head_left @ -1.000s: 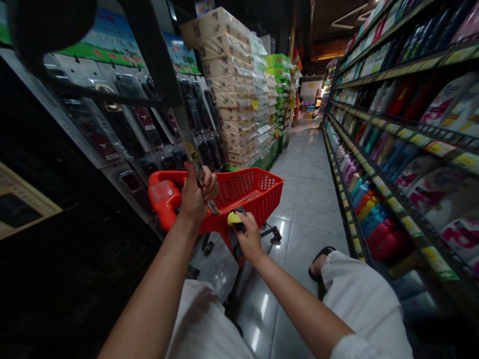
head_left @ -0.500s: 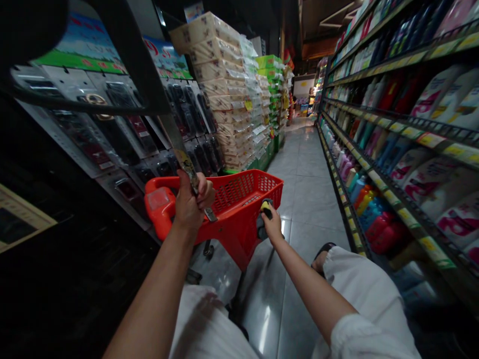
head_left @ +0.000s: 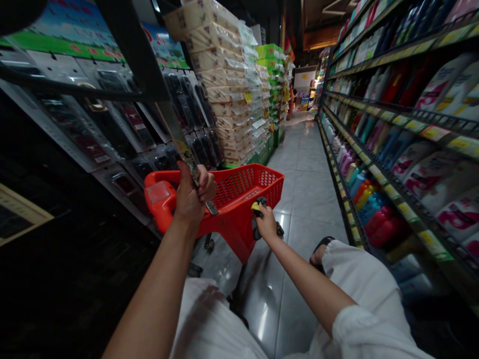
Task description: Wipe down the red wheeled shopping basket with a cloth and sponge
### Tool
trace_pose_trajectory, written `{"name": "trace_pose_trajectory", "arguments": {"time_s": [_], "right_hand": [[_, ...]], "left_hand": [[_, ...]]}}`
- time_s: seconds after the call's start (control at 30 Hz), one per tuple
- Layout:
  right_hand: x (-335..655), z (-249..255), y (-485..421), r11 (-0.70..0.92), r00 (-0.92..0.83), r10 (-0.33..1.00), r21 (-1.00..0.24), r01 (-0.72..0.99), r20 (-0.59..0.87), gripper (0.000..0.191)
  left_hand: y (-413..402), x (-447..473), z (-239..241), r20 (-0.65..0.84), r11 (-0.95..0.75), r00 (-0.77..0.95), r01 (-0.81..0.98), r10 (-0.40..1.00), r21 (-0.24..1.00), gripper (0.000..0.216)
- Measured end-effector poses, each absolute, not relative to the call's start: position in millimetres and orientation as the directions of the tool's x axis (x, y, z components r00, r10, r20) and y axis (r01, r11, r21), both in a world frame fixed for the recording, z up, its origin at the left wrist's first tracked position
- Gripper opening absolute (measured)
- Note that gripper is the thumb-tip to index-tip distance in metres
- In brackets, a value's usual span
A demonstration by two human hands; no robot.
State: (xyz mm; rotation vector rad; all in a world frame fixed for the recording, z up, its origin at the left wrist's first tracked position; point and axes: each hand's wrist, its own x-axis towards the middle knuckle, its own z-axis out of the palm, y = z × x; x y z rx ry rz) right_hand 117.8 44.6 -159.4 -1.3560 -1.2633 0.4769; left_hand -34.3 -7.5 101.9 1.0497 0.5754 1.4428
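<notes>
My left hand [head_left: 190,194] is closed round a flat metal bar [head_left: 183,147] with a worn yellow-and-black sticker. The bar's lower end comes down at the near rim of a red plastic shopping cart [head_left: 228,227]; its upper end meets a black frame [head_left: 130,55]. My right hand [head_left: 266,222] grips a dark grey, soft-looking thing with a yellow patch [head_left: 256,206] against the outer side of the cart. Its exact kind I cannot make out. The perforated basket has a thick red handle [head_left: 159,197] at its left end.
Shelves of bottles [head_left: 374,199] line the right side. On the left hang packaged belts [head_left: 119,109], beside stacked wrapped cartons [head_left: 224,85] and green boxes [head_left: 271,70]. A grey tiled floor [head_left: 299,164] runs down the aisle. My knees in white trousers [head_left: 355,289] are close by.
My right hand, with the grey-and-yellow thing, has shifted slightly left along the cart's side. My left hand keeps its hold on the bar. The view has tilted a little.
</notes>
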Motion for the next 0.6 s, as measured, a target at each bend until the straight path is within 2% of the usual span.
{"name": "trace_pose_trajectory", "arguments": {"time_s": [0.07, 0.27, 0.37, 0.47, 0.6], "right_hand": [[101, -154, 35, 0.275, 0.306, 0.863, -0.882, 0.383, 0.402, 0.048], [69, -135, -2, 0.473, 0.062, 0.856, -0.825, 0.309, 0.513, 0.041], [76, -135, -6, 0.573, -0.026, 0.804, -0.763, 0.299, 0.594, 0.049], [91, -145, -4, 0.616, -0.108, 0.77, -0.689, 0.381, 0.629, 0.06], [108, -152, 1, 0.589, -0.19, 0.79, -0.635, 0.5, 0.583, 0.063]], "left_hand": [[-5, -35, 101, 0.269, -0.177, 0.107, -0.518, 0.957, 0.837, 0.061], [-1, -36, 100, 0.278, -0.186, 0.116, -0.502, 0.953, 0.845, 0.061], [-1, -37, 99, 0.29, -0.198, 0.122, -0.483, 0.949, 0.853, 0.061], [-1, -37, 99, 0.269, -0.185, 0.109, -0.484, 0.957, 0.855, 0.061], [-2, -37, 99, 0.259, -0.174, 0.113, -0.486, 0.959, 0.856, 0.061]]}}
